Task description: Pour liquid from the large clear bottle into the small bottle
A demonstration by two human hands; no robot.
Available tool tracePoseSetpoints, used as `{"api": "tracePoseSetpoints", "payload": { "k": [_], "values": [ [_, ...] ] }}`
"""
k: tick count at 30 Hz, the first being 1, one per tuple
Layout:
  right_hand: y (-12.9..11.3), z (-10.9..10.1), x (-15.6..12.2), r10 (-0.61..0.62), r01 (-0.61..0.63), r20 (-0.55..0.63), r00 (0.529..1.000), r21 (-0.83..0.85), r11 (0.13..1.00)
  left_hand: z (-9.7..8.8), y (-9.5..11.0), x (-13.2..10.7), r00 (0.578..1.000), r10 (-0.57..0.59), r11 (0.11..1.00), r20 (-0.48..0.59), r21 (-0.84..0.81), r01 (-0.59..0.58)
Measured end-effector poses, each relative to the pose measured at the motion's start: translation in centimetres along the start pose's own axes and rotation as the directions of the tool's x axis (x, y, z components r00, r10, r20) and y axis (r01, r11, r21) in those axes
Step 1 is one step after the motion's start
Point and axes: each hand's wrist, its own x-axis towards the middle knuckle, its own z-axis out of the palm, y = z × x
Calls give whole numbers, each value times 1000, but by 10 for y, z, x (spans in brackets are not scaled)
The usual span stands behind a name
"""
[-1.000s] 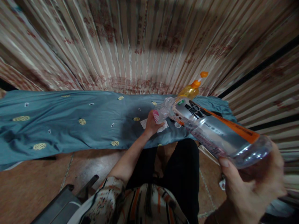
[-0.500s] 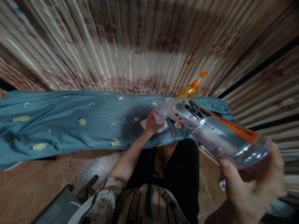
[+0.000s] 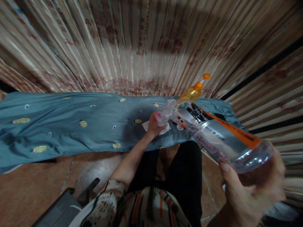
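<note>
Seen from the head camera, the person is holding a clear plastic bottle (image 3: 213, 132) with both hands, and it is slanting across the right side of the view above a blue cloth (image 3: 71, 126). Its orange-banded label is facing up. The right hand (image 3: 253, 186) is grasping the wide base end, with the thumb lying along the side and the fingers curling underneath, and this hand is blurred at its outer edge. The left hand (image 3: 152, 127) is clenched at the neck end around a small pink piece (image 3: 157, 118), which is touching the bottle's mouth; the view does not show whether it is a cap.

With one hand at each end, the grip is keeping the bottle steady, and the firm hold on the wide base is carrying most of its weight, while the left hand is working close in at the neck.

A crumpled white tissue (image 3: 166, 128) is lying on the cloth just under the left hand. Beyond the bottle, a yellow bottle (image 3: 193, 93) with an orange spout (image 3: 206, 76) is standing near the cloth's far edge. The cloth is scattered with gold lattice patches and is stretching along a ribbed, red-patterned wall (image 3: 132, 47). Below are a tiled floor (image 3: 35, 186), the person's black trousers (image 3: 187, 176) and a patterned sleeve (image 3: 113, 201).
</note>
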Motion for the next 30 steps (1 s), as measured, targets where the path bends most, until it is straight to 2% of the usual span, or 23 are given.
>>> {"api": "tracePoseSetpoints", "payload": {
  "k": [7,17,25,30],
  "values": [
    [-3,4,-5,64,-65,-26,998,-41,997,0,-1,0,1000,11,1000,9,10,-11],
    [14,10,-11,193,-187,-66,979,86,979,0,-4,-1,1000,19,1000,0,-1,-19],
    [20,10,-12,215,-203,-78,974,138,969,1,-7,-3,1000,3,999,16,-32,-2],
    [20,11,-12,225,-214,-72,972,133,968,1,-7,-2,999,32,999,15,-43,-31]
  ]
}}
